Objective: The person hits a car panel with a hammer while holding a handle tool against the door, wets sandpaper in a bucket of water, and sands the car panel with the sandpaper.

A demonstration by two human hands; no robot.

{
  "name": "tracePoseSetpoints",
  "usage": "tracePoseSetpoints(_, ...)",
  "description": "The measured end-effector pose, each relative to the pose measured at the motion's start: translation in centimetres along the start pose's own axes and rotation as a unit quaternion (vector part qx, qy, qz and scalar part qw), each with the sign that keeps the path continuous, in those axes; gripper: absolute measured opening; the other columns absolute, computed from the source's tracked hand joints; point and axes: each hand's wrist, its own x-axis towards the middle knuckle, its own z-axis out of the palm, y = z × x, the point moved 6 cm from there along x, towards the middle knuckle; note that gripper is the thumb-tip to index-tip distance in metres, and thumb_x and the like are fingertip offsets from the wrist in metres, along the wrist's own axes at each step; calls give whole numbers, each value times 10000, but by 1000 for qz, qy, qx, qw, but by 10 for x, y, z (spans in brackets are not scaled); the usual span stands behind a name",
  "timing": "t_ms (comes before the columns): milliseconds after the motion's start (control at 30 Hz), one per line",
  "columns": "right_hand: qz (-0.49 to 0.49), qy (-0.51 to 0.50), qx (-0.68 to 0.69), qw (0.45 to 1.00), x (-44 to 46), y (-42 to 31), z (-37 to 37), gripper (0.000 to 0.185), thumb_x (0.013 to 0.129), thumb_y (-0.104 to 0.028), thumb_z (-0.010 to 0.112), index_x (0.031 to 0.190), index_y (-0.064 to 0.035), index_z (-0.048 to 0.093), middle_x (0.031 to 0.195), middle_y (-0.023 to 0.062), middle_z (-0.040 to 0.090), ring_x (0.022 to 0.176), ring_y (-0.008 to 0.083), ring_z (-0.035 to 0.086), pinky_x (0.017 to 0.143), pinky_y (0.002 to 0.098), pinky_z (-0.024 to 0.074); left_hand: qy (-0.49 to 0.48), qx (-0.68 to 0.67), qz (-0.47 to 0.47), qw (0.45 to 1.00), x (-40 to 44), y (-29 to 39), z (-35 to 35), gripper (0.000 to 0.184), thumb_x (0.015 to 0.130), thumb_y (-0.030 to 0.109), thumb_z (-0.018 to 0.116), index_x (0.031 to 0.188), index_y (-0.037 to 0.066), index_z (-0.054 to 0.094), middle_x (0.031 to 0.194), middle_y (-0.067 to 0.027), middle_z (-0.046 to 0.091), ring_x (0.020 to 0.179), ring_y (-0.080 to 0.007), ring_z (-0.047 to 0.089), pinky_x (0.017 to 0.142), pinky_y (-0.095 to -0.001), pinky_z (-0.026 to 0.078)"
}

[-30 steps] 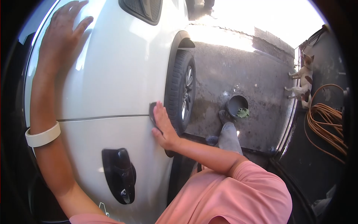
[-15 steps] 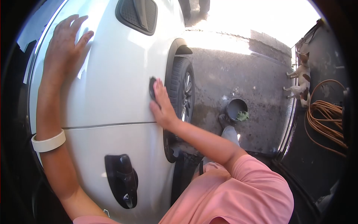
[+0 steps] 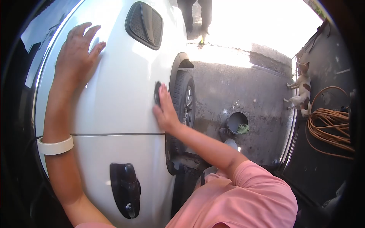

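Observation:
My left hand (image 3: 78, 55) rests on the upper part of a white vehicle's side (image 3: 114, 95), its fingers spread and slightly bent. A cream ring like a masking tape roll (image 3: 57, 146) sits around my left forearm. Lower on the same panel, near the wheel arch, my right hand (image 3: 166, 108) presses flat with its fingers together. From under those fingers shows the edge of a dark oval pad (image 3: 157, 92); the rest is hidden. Below a panel seam is a black door handle (image 3: 127, 190), and a dark vent-like piece (image 3: 144, 24) lies farther ahead.
The wheel (image 3: 184, 98) is just right of my right hand. On the concrete floor stands a dark bucket (image 3: 235, 121) with a green cloth-like piece (image 3: 243, 129) at its rim. At right are a dog (image 3: 302, 91) and a coiled orange hose (image 3: 327, 125). A person's legs (image 3: 197, 15) show ahead.
The view has shifted, so the vehicle appears lower and farther right. Against the panel, my right hand and the dark pad have slid slightly away from the seam. My left hand stays in place.

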Motion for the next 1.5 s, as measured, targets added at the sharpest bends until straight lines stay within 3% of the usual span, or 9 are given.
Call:
tracePoseSetpoints(333, 4, -37, 51, 998, 54, 15, -31, 663, 1024, -245, 444, 1558, 53, 187, 1646, 256, 113, 1547, 337, 86, 1245, 416, 85, -16, -8, -7, 1000, 0, -4, 1, 480, 1011, 408, 542, 1439, 194, 508, 1502, -76, 456, 1426, -261, 391, 1161, -446, 366)
tracePoseSetpoints(433, -35, 6, 61, 998, -12, -7, 2, 696, 999, -211, 471, 1566, 50, 162, 1652, 258, 72, 1547, 372, 35, 1243, 434, 53, -14, -11, -3, 1000, 0, -3, 1, 475, 1015, 397, 542, 1441, 192, 505, 1504, -78, 453, 1425, -262, 393, 1157, -444, 372)
tracePoseSetpoints(600, -14, -54, 75, 996, -110, -44, 30, 737, 1017, -279, 430, 1578, 47, 80, 1644, 291, 22, 1538, 421, -14, 1230, 499, 8, 10, -5, 16, 1000, -1, -3, 4, 454, 1021, 376, 534, 1427, 174, 516, 1496, -82, 463, 1414, -269, 407, 1159, -442, 372)
tracePoseSetpoints(767, 62, 68, 44, 995, 82, 26, -5, 644, 1085, -337, 284, 1552, 84, 147, 1650, 252, 86, 1546, 346, 37, 1249, 404, 15, 57, -16, 23, 998, -5, -8, 11, 454, 1000, 338, 568, 1412, 152, 527, 1491, -96, 472, 1397, -279, 426, 1164, -423, 362)
tracePoseSetpoints(833, 123, 67, 109, 984, 110, 27, -15, 651, 1088, -353, 280, 1548, 91, 155, 1651, 254, 75, 1546, 349, 23, 1250, 402, 11, 3, -46, 30, 998, 1, -7, 2, 489, 992, 341, 570, 1397, 71, 529, 1496, -160, 458, 1415, -310, 389, 1186, -417, 316)
tracePoseSetpoints(1067, 39, -48, 98, 993, -109, -60, 38, 670, 1058, -244, 342, 1562, 82, 44, 1658, 253, -41, 1547, 360, -43, 1231, 454, -19, -48, -118, 33, 991, -4, -6, -12, 551, 1003, 378, 527, 1416, 13, 508, 1539, -226, 398, 1468, -351, 308, 1216, -440, 242)
tracePoseSetpoints(1267, 164, -65, 79, 981, -73, -15, 26, 622, 1080, -252, 302, 1587, 16, 63, 1670, 219, -18, 1553, 327, -42, 1224, 475, -36, -54, -152, 37, 986, -14, -6, -16, 561, 1026, 357, 488, 1475, 25, 437, 1583, -225, 328, 1499, -347, 250, 1245, -446, 188)
tracePoseSetpoints(1367, 119, -108, 85, 983, -122, -53, 32, 631, 1087, -293, 288, 1587, 16, 56, 1672, 209, -24, 1553, 322, -37, 1226, 477, -28, -86, -99, 16, 991, 1, -12, 11, 571, 1027, 366, 485, 1485, 30, 422, 1599, -217, 300, 1505, -349, 234, 1244, -451, 184)
tracePoseSetpoints(1500, 192, -130, 94, 968, -120, -54, 31, 653, 1093, -336, 281, 1586, 16, 37, 1671, 199, -65, 1550, 314, -70, 1233, 453, -19, -94, -123, 22, 988, -13, -6, -17, 581, 1028, 380, 485, 1494, 41, 413, 1607, -208, 285, 1509, -345, 220, 1246, -454, 178)
